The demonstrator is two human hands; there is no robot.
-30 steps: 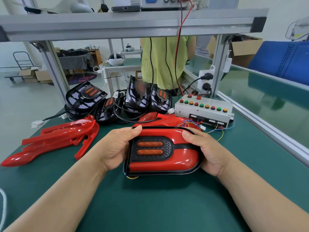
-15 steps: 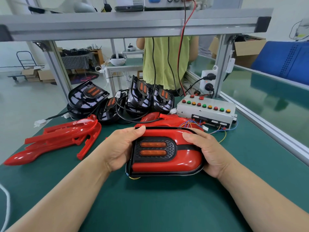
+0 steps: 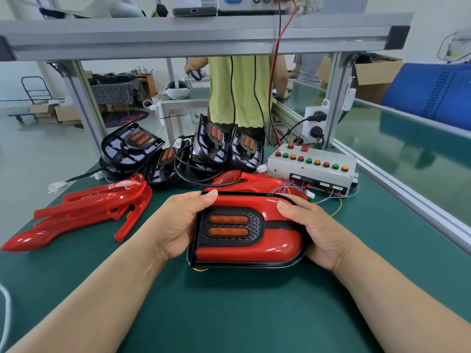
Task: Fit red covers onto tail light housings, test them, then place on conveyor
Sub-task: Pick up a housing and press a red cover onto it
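One green table (image 3: 229, 314) holds a heap of loose red covers (image 3: 84, 207) at left, roughly five black housings (image 3: 132, 142) behind, one covered tail light (image 3: 275, 248) in the middle, its ends gripped by the left hand (image 3: 178, 225) and right hand (image 3: 318, 233), and one button box (image 3: 311, 166) at right.

I look through one wide-angle head camera, tilted forward and down over the green table (image 3: 229, 314). It sits close: both forearms enter from 6 o'clock, and the left hand (image 3: 175, 222) and right hand (image 3: 321, 233) grip the tail light (image 3: 275, 248) at centre. The aluminium beam (image 3: 204, 34) bows across 12 o'clock; the button box (image 3: 311, 169) lies at 2 o'clock.
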